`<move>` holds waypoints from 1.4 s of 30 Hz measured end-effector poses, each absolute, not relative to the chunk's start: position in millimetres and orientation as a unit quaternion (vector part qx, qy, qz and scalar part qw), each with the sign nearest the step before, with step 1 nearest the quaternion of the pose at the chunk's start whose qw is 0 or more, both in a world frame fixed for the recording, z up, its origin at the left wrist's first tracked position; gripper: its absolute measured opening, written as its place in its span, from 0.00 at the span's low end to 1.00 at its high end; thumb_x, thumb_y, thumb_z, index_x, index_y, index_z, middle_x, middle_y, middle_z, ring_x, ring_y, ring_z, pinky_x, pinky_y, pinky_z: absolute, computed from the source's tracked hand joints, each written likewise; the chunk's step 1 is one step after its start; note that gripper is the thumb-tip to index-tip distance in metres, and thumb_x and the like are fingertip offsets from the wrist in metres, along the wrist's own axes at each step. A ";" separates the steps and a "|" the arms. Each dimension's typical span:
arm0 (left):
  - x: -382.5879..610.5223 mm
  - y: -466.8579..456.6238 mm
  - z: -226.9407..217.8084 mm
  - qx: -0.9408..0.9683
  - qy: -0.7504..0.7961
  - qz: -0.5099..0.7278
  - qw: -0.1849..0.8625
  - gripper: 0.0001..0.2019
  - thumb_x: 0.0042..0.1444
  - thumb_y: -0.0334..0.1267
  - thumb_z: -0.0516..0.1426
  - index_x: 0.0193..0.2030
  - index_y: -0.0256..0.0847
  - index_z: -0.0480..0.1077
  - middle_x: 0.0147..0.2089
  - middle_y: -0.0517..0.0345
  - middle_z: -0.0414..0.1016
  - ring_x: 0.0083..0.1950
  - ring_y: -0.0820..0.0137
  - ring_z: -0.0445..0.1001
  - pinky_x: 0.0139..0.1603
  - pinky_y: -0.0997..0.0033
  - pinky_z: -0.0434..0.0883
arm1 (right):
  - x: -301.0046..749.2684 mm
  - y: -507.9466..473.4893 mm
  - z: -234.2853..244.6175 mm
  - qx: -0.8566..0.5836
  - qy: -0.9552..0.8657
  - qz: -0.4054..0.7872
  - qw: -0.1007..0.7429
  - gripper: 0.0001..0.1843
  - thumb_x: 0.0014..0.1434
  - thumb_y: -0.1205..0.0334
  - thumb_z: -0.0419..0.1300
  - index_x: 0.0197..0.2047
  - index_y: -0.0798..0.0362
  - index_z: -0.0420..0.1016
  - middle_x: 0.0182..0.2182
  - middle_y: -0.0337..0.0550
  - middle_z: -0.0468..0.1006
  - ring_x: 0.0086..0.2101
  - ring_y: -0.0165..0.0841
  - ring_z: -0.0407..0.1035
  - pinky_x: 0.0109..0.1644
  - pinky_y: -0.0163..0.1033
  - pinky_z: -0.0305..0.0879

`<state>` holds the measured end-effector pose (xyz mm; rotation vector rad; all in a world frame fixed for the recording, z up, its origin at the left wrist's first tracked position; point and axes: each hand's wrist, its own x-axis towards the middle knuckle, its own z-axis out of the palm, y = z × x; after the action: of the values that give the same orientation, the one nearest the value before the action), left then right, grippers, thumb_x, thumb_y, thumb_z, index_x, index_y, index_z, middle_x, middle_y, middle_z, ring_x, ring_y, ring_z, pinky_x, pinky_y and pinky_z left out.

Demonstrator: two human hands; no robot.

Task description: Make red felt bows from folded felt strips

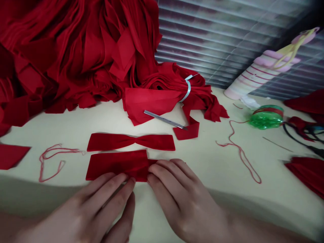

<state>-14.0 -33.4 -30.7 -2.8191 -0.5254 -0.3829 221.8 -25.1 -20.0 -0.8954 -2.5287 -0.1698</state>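
A folded red fabric strip lies flat on the table in front of me, one layer overlapping another near its right end. My left hand rests its outstretched fingertips on the strip's near edge, thumb tucked below. At the right end, my right hand has its fingers close together and bent over the fabric, covering that end; its thumb is hidden. Just beyond lies a red fabric bow, pinched narrow at its middle.
Metal tweezers lie near a tied red fabric bundle. A large red fabric heap fills the back left. Loose red threads lie at left. Rightward are a green thread spool, black cables and a striped pink-and-white plush by blinds.
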 end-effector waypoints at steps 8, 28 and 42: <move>-13.3 -31.9 -30.0 -0.965 -0.184 -0.134 0.128 0.24 0.52 0.49 0.61 0.52 0.36 0.69 0.56 0.46 0.70 0.60 0.51 0.63 0.65 0.53 0.53 | 221.0 -24.9 -18.6 -0.313 -0.921 -0.083 0.217 0.18 0.60 0.77 0.45 0.38 0.64 0.77 0.38 0.57 0.78 0.41 0.44 0.69 0.46 0.50 0.66; -12.3 -31.5 -29.9 -0.962 -0.189 -0.151 0.125 0.23 0.51 0.49 0.61 0.50 0.37 0.70 0.55 0.47 0.70 0.60 0.51 0.63 0.65 0.54 0.52 | 218.2 -23.4 -17.6 -0.377 -0.908 -0.002 0.184 0.15 0.58 0.79 0.47 0.38 0.63 0.74 0.38 0.53 0.74 0.37 0.39 0.65 0.39 0.44 0.65; -12.1 -32.2 -28.3 -0.964 -0.186 -0.150 0.119 0.24 0.51 0.50 0.61 0.50 0.37 0.69 0.55 0.47 0.69 0.60 0.51 0.62 0.63 0.55 0.54 | 219.7 -22.0 -19.3 -0.361 -0.913 -0.019 0.191 0.15 0.59 0.79 0.46 0.37 0.62 0.74 0.38 0.53 0.74 0.38 0.39 0.66 0.40 0.45 0.64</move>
<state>-12.1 -32.2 -28.3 -2.8181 -0.5453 -0.4395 219.7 -22.0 -19.3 -1.0127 -2.5641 -0.0547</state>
